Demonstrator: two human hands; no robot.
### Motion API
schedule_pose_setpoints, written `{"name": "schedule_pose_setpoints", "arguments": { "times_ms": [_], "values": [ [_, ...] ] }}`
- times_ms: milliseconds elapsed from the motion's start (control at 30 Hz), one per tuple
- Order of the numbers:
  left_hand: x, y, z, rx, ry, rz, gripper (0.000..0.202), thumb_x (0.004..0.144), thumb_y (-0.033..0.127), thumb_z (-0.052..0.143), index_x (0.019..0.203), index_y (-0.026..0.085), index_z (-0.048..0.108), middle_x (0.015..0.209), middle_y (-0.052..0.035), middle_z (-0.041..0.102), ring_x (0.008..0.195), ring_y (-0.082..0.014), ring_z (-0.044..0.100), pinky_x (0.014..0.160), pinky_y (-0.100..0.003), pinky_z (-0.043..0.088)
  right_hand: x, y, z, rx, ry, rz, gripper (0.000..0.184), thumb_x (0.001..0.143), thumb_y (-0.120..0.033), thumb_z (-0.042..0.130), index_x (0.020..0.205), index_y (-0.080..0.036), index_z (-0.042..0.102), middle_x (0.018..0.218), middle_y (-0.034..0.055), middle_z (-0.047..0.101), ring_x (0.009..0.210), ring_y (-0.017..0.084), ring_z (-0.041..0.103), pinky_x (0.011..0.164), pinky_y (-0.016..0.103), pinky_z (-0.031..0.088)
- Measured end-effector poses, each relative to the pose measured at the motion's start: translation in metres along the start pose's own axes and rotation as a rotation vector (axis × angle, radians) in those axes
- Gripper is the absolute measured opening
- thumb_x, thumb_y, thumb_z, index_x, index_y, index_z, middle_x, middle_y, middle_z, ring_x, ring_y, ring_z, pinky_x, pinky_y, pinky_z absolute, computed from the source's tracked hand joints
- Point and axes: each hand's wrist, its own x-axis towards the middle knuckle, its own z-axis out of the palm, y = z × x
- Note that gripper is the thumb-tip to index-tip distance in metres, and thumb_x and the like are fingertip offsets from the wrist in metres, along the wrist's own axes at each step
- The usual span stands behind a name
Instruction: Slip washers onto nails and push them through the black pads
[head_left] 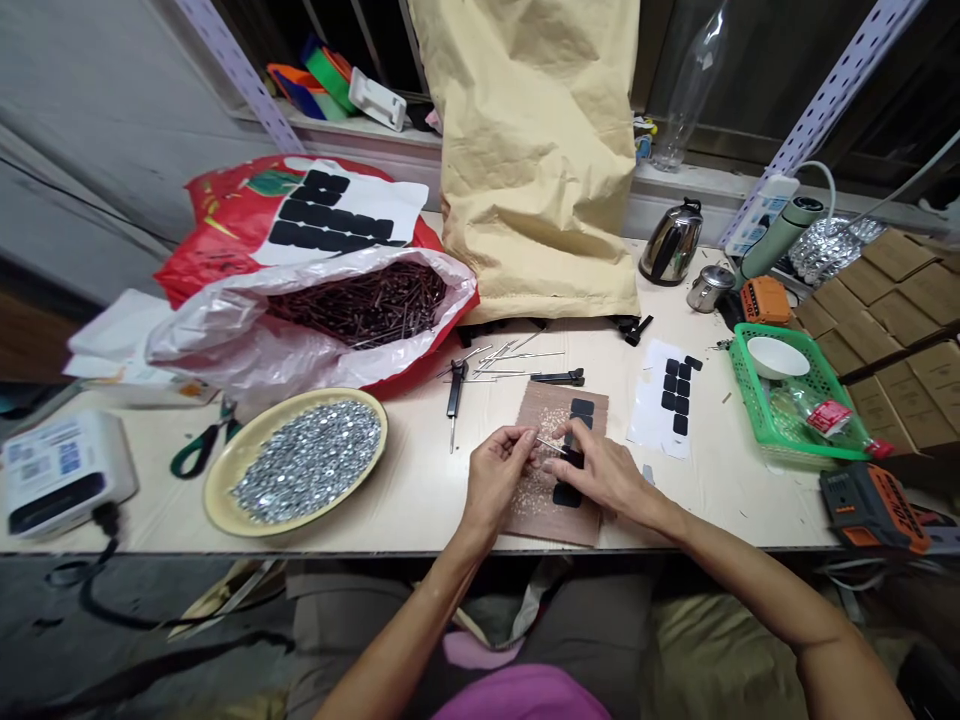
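Note:
My left hand [496,472] and my right hand [604,468] meet over a brown board [559,530]. A thin metal rod [552,445] runs between their fingertips, pinched from both sides. Dark material lies by my right fingers, and I cannot tell whether it belongs to the rod. Black rounded pads [568,495] sit in a column on the board, partly covered by my right hand. Pale crumbs are scattered over its surface. Left of the board lies a black-handled piece with a thin metal shaft [454,400]. Behind it are several loose metal rods [510,360] and another black piece [556,378].
An oval bowl of small metal parts [300,522] and scissors [201,450] are at left. Behind stands a red bag [217,215] of dark rods. At right are a pad sheet [645,420], a green basket [757,410], a kettle [671,245] and a battery [870,505].

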Motion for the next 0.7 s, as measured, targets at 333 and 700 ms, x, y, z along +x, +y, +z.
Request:
{"name": "schedule_pose_setpoints", "arguments": {
  "times_ms": [333,700],
  "values": [
    [-0.002,-0.001,0.011,-0.074,0.134,0.033,0.043,0.054,0.048,0.08,0.073,0.014,0.063,0.061,0.0031,0.06,0.052,-0.0081,0.052,0.054,-0.022,0.044,-0.003,0.009,0.014,-0.798,0.65,-0.505,0.028,0.096,-0.009,0.038,0.095,-0.021,0.063,0.083,0.0029,0.067,0.067,0.013,0.05,0.059,0.03,0.031],
    [0.0,0.0,0.005,-0.029,0.107,0.061,0.041,0.055,0.048,0.079,0.074,0.014,0.066,0.061,0.0016,0.062,0.053,-0.0093,0.053,0.054,-0.023,0.044,0.003,0.011,0.013,-0.523,0.421,-0.334,0.021,0.098,-0.029,0.044,0.092,-0.018,0.06,0.078,0.0018,0.065,0.065,0.011,0.056,0.053,0.024,0.032]
  ]
}}
